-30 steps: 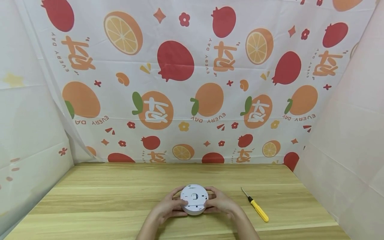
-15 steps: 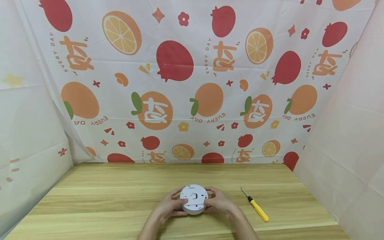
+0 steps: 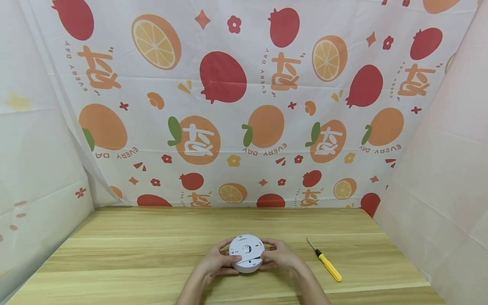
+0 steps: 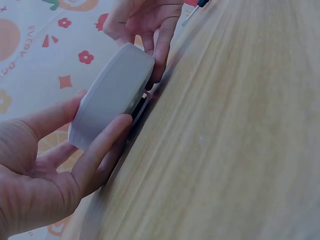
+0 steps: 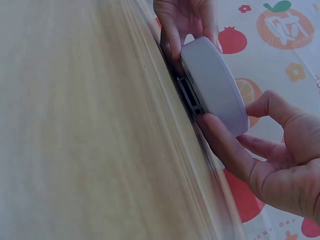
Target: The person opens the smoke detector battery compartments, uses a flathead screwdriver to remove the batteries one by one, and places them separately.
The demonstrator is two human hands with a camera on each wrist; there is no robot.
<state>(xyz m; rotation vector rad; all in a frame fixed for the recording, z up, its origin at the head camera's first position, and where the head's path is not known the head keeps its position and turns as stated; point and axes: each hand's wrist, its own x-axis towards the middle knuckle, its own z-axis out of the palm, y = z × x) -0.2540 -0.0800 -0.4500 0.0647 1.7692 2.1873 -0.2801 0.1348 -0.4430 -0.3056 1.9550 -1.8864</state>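
Note:
Both hands hold a round white smoke detector [image 3: 245, 250] low over the middle of the table in the head view, its flat mounting plate facing up. A hole sits at the plate's centre, with small slots around it. The plate's straight front edge lies slanted, and a dark gap shows below its right end. My left hand [image 3: 217, 259] grips the left side, thumb on the plate and fingers around the rim. My right hand [image 3: 281, 256] grips the right side, its thumb by the plate's edge. In the right wrist view, a dark slotted part shows on the detector's underside [image 5: 190, 95].
A screwdriver [image 3: 328, 267] with a yellow handle lies on the wooden table [image 3: 133, 254], right of the right hand. A fruit-print cloth [image 3: 244, 106] hangs behind the table, and pale cloth walls [image 3: 438, 203] stand at both sides.
The plate's straight edge was level and now slants up to the right, opening a dark gap there. The right thumb has shifted slightly. Both hands stay in place, and the screwdriver has not moved.

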